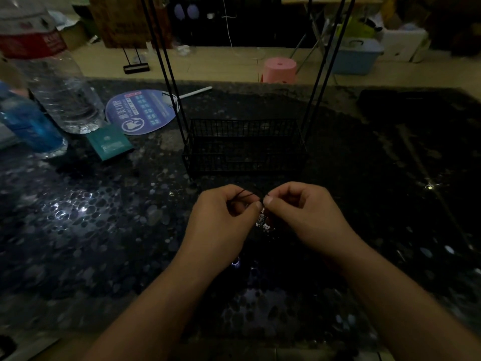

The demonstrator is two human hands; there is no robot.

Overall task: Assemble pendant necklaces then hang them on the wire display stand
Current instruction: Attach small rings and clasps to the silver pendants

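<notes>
Just in front of the wire display stand (244,147), above the dark speckled counter (104,230), I have both hands together. Left hand (223,217) pinches a thin black cord (246,194), fingers curled; right hand (299,212) pinches it close beside, thumbs nearly touching. A small silver pendant (263,222) dangles between them, long axis roughly vertical, pointing down. Cord runs left to right across the gap. Judged step: threading or seating the pendant. Next calls for steady fine pinch work, then lifting to the stand. Light poor; clasp detail unreadable.
</notes>
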